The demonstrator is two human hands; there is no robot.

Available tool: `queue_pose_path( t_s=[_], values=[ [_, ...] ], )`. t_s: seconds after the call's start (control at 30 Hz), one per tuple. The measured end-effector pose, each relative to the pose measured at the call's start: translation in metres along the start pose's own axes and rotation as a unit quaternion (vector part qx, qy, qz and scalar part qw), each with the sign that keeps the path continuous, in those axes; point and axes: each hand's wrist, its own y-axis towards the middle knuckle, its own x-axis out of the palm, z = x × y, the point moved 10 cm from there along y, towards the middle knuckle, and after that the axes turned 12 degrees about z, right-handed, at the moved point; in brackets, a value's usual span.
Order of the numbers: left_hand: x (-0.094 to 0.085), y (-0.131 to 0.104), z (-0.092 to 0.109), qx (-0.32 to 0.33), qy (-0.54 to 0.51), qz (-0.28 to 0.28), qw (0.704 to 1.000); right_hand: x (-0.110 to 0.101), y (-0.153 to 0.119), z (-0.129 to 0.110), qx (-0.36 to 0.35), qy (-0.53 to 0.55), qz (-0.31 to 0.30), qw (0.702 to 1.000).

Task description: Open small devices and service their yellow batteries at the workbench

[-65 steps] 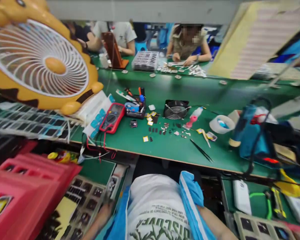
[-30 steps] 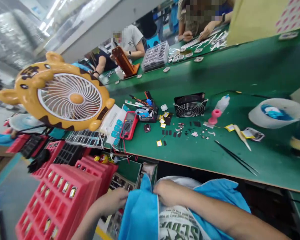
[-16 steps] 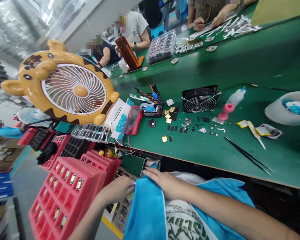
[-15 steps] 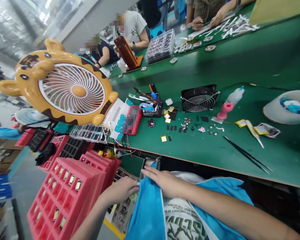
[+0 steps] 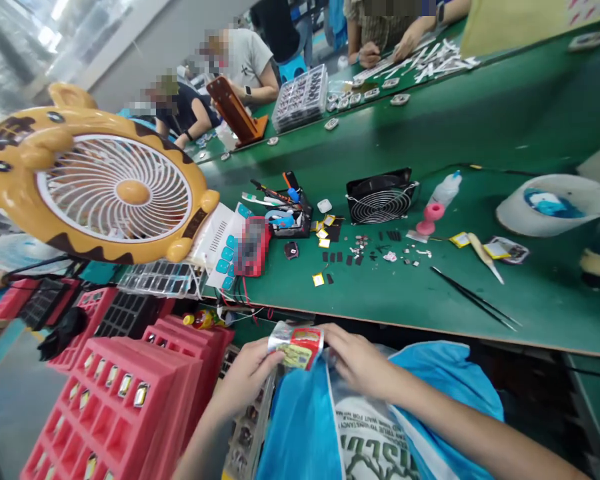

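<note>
A small shiny packet (image 5: 300, 348), silver with a red and yellow-green print, is stretched between my two hands above my lap. My left hand (image 5: 253, 373) pinches its left end, thumb on the front face. At its right end, my right hand (image 5: 353, 360) grips the edge with curled fingers. Directly under the packet is the blue garment (image 5: 300, 420) over a white printed shirt (image 5: 375, 440). Past my hands, the green workbench (image 5: 405, 300) carries black tweezers (image 5: 475, 298) near its front edge, with several small yellow-and-silver cells and black pads further left.
Pink foam trays (image 5: 115, 407) are stacked at the lower left. A tiger-shaped fan (image 5: 133, 192), a red meter (image 5: 253, 245), a tool holder (image 5: 293, 220), a black fan (image 5: 380, 197) and a white tub (image 5: 555, 203) stand on the bench. Co-workers sit across it.
Both hands have come up from the drawer area below the bench edge, and the packet now shows between them. My view has turned a little to the right.
</note>
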Motion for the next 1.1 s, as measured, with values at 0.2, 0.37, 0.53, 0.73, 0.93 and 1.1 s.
queue_pose_path(
  t_s=[0.2, 0.37, 0.53, 0.73, 0.93, 1.1],
  values=[
    [0.038, 0.004, 0.030, 0.076, -0.060, -0.070, 0.993, -0.066, -0.023, -0.025, -0.060, 0.016, 0.223, 0.973],
    [0.068, 0.011, 0.021, 0.021, -0.183, -0.102, 0.978, -0.083, -0.037, -0.019, -0.056, -0.001, 0.279, 0.959],
    [0.115, 0.009, 0.025, -0.084, -0.395, -0.195, 0.894, -0.106, -0.048, -0.035, -0.129, -0.091, 0.289, 0.944],
    [0.145, 0.008, 0.038, -0.137, -0.492, -0.238, 0.826, -0.118, -0.065, -0.013, -0.003, 0.004, 0.250, 0.968],
    [0.161, 0.023, 0.035, -0.053, -0.428, -0.201, 0.880, -0.072, -0.095, 0.037, 0.281, 0.292, 0.170, 0.899],
    [0.156, 0.034, 0.040, -0.055, -0.358, -0.172, 0.916, -0.056, -0.108, 0.046, 0.335, 0.366, 0.169, 0.852]
  ],
)
